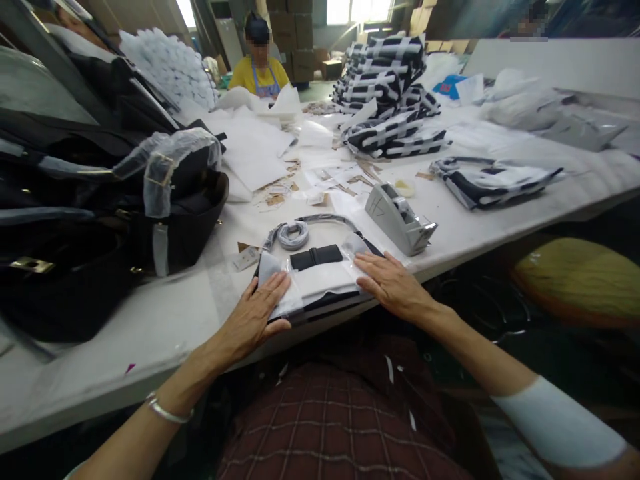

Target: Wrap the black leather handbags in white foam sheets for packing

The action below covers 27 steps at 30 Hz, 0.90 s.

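Directly at the near edge of the counter (pixel 440 263), a flat black bag (pixel 304 304) lies under both hands. Left hand (pixel 260 308): fingers (pixel 278 285) flat and nearly together on the bag's left end, thumb held apart. Right hand (pixel 393 281): fingers (pixel 367 261) flat, slightly parted, on the right end. Neither hand pinches anything visibly. Between them, white sheeting (pixel 327 279) and a black panel (pixel 316 257) show. Beyond the fingers, a wrapped coil (pixel 293 235) sits inside the arc of the handle (pixel 325 218); a tag (pixel 246 259) lies just left of the bag.

Obstructions: a grey tape dispenser (pixel 395 217) stands just past the right hand; black handbags (pixel 185 233) crowd the counter's left side. Farther on, scraps (pixel 275 199) are strewn mid-counter, with white sheets (pixel 255 143) behind. A part-wrapped bag (pixel 495 183) lies to the right. Beyond it rises a pile of black-and-white bundles (pixel 385 87). Farther still: a co-worker in yellow (pixel 240 77), then cardboard boxes (pixel 293 33).
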Each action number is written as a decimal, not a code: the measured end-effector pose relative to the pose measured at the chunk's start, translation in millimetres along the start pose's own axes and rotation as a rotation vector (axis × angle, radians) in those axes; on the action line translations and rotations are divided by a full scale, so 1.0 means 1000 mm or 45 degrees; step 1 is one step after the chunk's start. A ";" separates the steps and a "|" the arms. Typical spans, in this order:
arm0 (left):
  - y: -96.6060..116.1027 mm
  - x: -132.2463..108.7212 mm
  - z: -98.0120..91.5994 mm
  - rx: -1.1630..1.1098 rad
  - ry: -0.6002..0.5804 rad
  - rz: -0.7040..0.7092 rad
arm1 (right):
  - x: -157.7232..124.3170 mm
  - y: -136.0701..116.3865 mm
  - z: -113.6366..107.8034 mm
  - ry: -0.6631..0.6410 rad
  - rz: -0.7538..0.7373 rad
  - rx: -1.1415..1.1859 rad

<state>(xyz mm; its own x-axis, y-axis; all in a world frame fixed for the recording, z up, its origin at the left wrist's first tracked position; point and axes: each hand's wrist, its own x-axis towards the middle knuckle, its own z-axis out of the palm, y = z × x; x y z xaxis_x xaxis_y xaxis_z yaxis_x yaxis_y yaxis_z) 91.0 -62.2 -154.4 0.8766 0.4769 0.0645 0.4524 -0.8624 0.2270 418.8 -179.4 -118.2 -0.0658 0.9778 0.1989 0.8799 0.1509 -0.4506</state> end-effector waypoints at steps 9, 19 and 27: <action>0.000 -0.013 -0.011 -0.743 0.435 -0.391 | -0.062 0.005 0.016 0.843 0.789 0.872; 0.008 -0.005 -0.026 -2.242 0.307 -1.255 | -0.032 -0.076 0.064 0.089 1.246 2.437; 0.042 0.002 -0.003 -2.148 0.244 -0.984 | -0.019 -0.085 0.029 0.314 1.561 2.416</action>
<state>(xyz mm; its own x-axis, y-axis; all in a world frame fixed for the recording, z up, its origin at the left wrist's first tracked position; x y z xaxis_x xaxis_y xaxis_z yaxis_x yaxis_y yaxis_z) 111.2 -96.6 -141.5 0.4998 0.7447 -0.4422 -0.0338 0.5270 0.8492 331.5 -206.5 -109.3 0.1507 0.6708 -0.7261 -0.8792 -0.2449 -0.4087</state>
